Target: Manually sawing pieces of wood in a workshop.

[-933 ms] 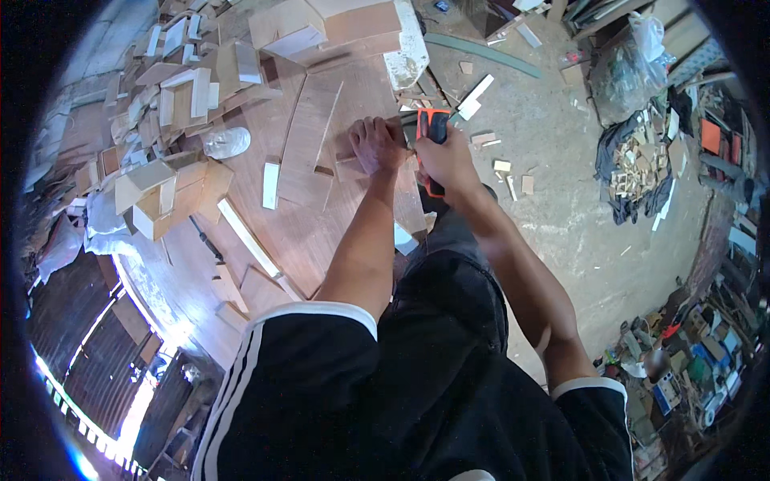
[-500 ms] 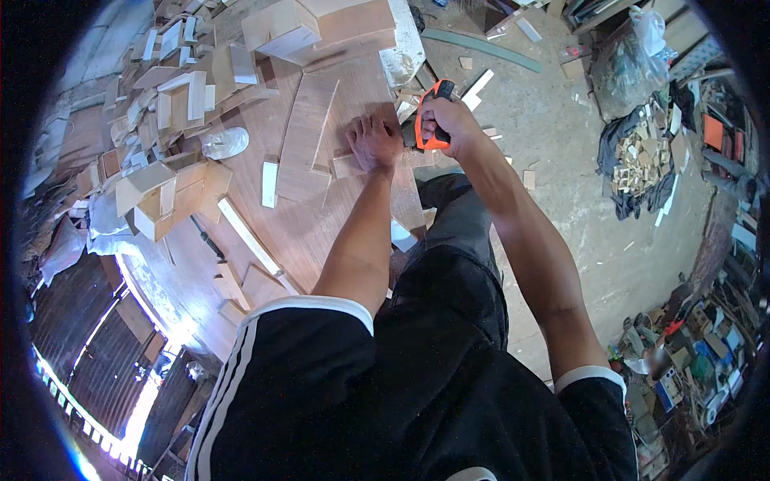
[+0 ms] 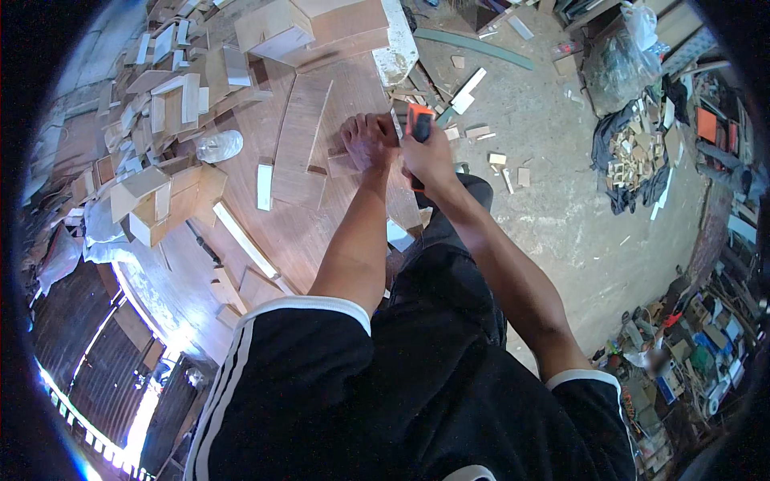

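A: At the near edge of the brown wooden workbench [image 3: 305, 232], what are the hands doing?

B: The left hand [image 3: 367, 143] lies flat, fingers spread, pressing a small pale wooden block [image 3: 343, 165] onto the bench top. The right hand [image 3: 427, 156] is wrapped tight round the orange-and-black handle of a hand tool [image 3: 419, 124], just right of the block.

A: Anything different from half a second back?

B: The tool was tilted out to the right of the left hand; now it stands closer, its handle nearly touching the left fingers. My guess is the tool is being brought onto the block.

A: And room to move?

B: Tight on the left: a long flat plywood board [image 3: 298, 140] lies just beside the block, and farther off a clear plastic bottle [image 3: 218, 146] and heaps of pale wood offcuts [image 3: 152, 88]. To the right, the bench ends and the grey concrete floor [image 3: 561, 184] is open, with scattered scraps.
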Demonstrator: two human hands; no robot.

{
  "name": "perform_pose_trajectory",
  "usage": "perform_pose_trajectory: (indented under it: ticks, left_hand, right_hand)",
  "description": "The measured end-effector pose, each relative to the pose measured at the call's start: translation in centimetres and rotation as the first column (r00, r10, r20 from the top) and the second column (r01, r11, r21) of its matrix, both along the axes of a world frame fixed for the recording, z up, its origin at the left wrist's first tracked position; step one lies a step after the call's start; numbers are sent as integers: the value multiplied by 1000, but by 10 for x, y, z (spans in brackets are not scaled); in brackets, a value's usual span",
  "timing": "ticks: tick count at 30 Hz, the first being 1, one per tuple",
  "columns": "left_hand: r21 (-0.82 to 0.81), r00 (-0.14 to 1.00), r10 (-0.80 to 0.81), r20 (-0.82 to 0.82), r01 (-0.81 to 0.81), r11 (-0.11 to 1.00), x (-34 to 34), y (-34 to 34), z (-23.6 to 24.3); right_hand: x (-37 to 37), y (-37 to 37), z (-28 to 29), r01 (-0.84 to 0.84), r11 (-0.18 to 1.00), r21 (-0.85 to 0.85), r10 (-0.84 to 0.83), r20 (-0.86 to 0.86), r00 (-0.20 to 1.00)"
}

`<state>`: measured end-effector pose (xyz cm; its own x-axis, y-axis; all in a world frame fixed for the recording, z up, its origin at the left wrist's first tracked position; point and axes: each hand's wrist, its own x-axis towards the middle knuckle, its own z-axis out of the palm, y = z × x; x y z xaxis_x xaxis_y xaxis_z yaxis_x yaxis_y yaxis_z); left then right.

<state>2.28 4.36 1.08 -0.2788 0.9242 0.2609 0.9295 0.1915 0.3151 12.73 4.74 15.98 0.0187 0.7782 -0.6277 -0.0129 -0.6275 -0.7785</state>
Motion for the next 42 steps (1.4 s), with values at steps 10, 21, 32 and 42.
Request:
perform_pose_trajectory:
  ticks: [10,21,32,42]
  left_hand:
    - [-31,999,-4,44,6,1000,9,2,2]
    - [-73,1000,-22,15,23,997,6,3,7]
    - [-97,999,-18,34,21,995,4,3,2]
    - [-119,995,-8,98,20,993,12,5,2]
  right_hand:
    - [12,-3,79,-89,995,-52,89,-20,996]
    - [22,3,56,46,994,-96,-50,-33,998]
    - [16,-8,105,-19,996,-87,10,-101,995]
    - [12,13,44,50,995,-86,-65,-181,981]
